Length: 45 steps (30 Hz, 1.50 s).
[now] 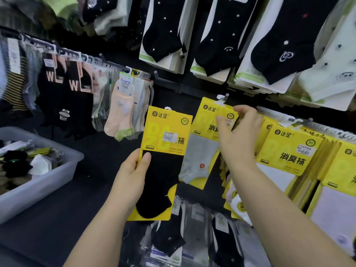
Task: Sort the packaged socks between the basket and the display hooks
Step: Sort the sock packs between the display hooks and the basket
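Black sock pack [165, 132], long axis upright, gripped by left hand [131, 176], lies lower-left of display hook [225, 97]; nearer right hand [237, 135] pinches grey sock pack [200, 155] at that hook.

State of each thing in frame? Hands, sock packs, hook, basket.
left hand: grips black sock pack
black sock pack: upright, off the hooks
right hand: fingers pinch top of grey sock pack
grey sock pack: tab at tip of hook
basket: holds loose socks
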### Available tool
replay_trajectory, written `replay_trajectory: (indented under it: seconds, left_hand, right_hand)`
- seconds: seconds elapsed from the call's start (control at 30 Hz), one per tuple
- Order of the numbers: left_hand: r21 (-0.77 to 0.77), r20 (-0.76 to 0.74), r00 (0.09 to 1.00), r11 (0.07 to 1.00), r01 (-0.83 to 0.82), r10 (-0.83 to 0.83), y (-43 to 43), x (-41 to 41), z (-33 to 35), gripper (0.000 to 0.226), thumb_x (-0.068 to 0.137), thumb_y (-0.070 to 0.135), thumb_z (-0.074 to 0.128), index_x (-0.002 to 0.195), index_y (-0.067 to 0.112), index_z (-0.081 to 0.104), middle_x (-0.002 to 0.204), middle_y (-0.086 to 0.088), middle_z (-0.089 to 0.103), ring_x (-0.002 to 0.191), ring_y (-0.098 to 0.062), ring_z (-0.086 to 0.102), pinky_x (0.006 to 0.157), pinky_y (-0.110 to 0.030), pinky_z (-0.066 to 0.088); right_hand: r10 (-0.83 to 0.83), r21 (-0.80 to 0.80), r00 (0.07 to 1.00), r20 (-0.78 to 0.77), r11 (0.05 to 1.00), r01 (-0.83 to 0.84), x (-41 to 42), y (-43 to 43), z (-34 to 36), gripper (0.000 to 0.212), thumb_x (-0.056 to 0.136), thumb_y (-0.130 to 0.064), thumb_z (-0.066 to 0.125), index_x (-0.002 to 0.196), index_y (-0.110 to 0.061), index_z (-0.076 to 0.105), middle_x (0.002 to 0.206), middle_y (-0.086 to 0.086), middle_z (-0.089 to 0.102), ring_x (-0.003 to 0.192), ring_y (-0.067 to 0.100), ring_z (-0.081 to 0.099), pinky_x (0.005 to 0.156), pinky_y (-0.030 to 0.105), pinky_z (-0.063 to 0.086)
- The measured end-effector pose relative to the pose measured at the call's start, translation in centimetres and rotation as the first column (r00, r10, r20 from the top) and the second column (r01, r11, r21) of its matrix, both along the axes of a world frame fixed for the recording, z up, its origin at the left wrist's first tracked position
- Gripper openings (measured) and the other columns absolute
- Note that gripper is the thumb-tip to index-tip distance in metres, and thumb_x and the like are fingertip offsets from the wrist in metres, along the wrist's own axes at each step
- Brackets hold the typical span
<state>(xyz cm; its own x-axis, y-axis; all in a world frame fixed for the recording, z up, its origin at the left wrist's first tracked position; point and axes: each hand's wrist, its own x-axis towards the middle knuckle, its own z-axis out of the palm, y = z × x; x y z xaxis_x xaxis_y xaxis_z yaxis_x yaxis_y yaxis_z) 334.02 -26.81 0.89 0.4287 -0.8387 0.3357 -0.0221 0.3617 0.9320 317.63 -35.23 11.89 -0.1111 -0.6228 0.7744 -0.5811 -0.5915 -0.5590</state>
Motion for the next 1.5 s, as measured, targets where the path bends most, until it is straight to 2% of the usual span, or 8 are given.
replay_trajectory:
  seconds: [0.13, 0.37, 0.5, 0.8, 1.0, 1.07, 1.27, 1.5]
  left_hand:
    - [-0.01, 0.008, 0.995, 0.995, 0.103, -0.103, -0.3, -1.4, 0.1, 0.027, 0.1, 0.03, 0.043, 0.096, 0.04, 0.068, 0.1, 0.01, 0.073, 0.093, -0.006, 0.069, 0.08, -0.03, 0.051]
    - [0.013, 0.156, 0.972, 0.985, 0.174, -0.174, -0.6, -2.5, -0.1, 0.022, 0.099, 0.027, 0.046, 0.094, 0.033, 0.067, 0.095, 0.009, 0.072, 0.087, -0.004, 0.067, 0.078, -0.026, 0.052]
    - [0.0, 0.199, 0.968, 0.987, 0.158, -0.155, -0.9, -3.1, 0.0, 0.024, 0.099, 0.023, 0.049, 0.095, 0.041, 0.064, 0.091, 0.013, 0.07, 0.085, 0.0, 0.065, 0.072, -0.019, 0.05]
    - [0.043, 0.308, 0.927, 0.976, 0.213, -0.216, -1.2, -4.7, -0.7, 0.07, 0.097, 0.009, 0.05, 0.143, 0.052, 0.019, 0.142, 0.017, 0.041, 0.131, 0.001, 0.04, 0.112, -0.035, 0.037]
    - [0.12, 0.39, 0.875, 0.958, 0.259, -0.285, -1.5, -5.6, -1.4, 0.071, 0.097, 0.024, 0.053, 0.144, 0.051, 0.008, 0.152, 0.021, 0.022, 0.139, 0.003, 0.025, 0.117, -0.029, 0.027]
    - [0.142, 0.387, 0.874, 0.956, 0.258, -0.293, -1.7, -5.6, -1.7, 0.072, 0.096, 0.026, 0.054, 0.149, 0.044, 0.009, 0.155, 0.021, 0.016, 0.141, 0.003, 0.02, 0.118, -0.029, 0.023]
    - [0.133, 0.37, 0.895, 0.967, 0.215, -0.25, -2.1, -4.7, -2.2, 0.066, 0.095, 0.027, 0.057, 0.146, 0.045, 0.02, 0.155, 0.02, 0.014, 0.132, 0.011, 0.016, 0.104, -0.012, 0.019]
    - [0.154, 0.331, 0.912, 0.967, 0.203, -0.244, -2.1, -4.0, -2.3, 0.058, 0.095, 0.027, 0.056, 0.145, 0.043, 0.031, 0.146, 0.017, 0.035, 0.128, 0.004, 0.033, 0.096, -0.012, 0.028]
  right_hand:
    - [0.347, 0.23, 0.938, 0.002, 0.912, -0.338, 1.8, 2.1, -0.9, 0.031, 0.086, -0.042, 0.061, 0.114, -0.031, 0.051, 0.114, -0.01, 0.051, 0.104, 0.007, 0.049, 0.084, 0.023, 0.042]
    - [0.478, 0.364, 0.836, 0.27, 0.753, -0.548, 0.7, 1.5, 0.8, 0.008, 0.079, -0.031, 0.073, 0.072, -0.031, 0.076, 0.079, -0.018, 0.072, 0.07, -0.009, 0.063, 0.057, 0.007, 0.044]
    - [0.402, 0.276, 0.84, 0.364, 0.815, -0.509, -0.1, 1.0, 1.0, 0.013, 0.078, -0.023, 0.075, 0.066, -0.028, 0.074, 0.07, -0.015, 0.072, 0.063, -0.005, 0.065, 0.052, 0.007, 0.046]
    - [0.181, 0.181, 0.921, 0.345, 0.95, -0.255, -0.1, -2.0, 5.0, 0.01, 0.084, -0.025, 0.069, 0.074, -0.025, 0.068, 0.081, -0.006, 0.071, 0.083, 0.013, 0.066, 0.084, 0.037, 0.055]
    - [0.132, 0.181, 0.926, 0.353, 0.962, -0.206, 1.0, -3.4, 5.1, 0.02, 0.085, -0.03, 0.069, 0.066, -0.022, 0.069, 0.066, -0.011, 0.063, 0.067, 0.005, 0.057, 0.067, 0.022, 0.045]
    - [0.106, 0.105, 0.947, 0.304, 0.984, -0.144, 0.7, -3.1, 4.3, 0.024, 0.091, -0.026, 0.06, 0.076, -0.011, 0.07, 0.069, -0.004, 0.056, 0.063, 0.005, 0.048, 0.065, 0.024, 0.041]
    - [-0.057, -0.086, 0.983, -0.172, 0.995, 0.043, 0.3, -1.0, -1.9, 0.033, 0.088, -0.01, 0.058, 0.118, -0.023, 0.055, 0.132, 0.003, 0.036, 0.12, 0.016, 0.032, 0.096, 0.008, 0.021]
    - [-0.084, 0.069, 0.906, -0.414, 0.99, 0.123, 0.9, -4.6, -1.2, 0.047, 0.093, -0.018, 0.053, 0.138, -0.028, 0.043, 0.15, 0.006, 0.016, 0.134, 0.032, 0.019, 0.109, 0.038, 0.029]
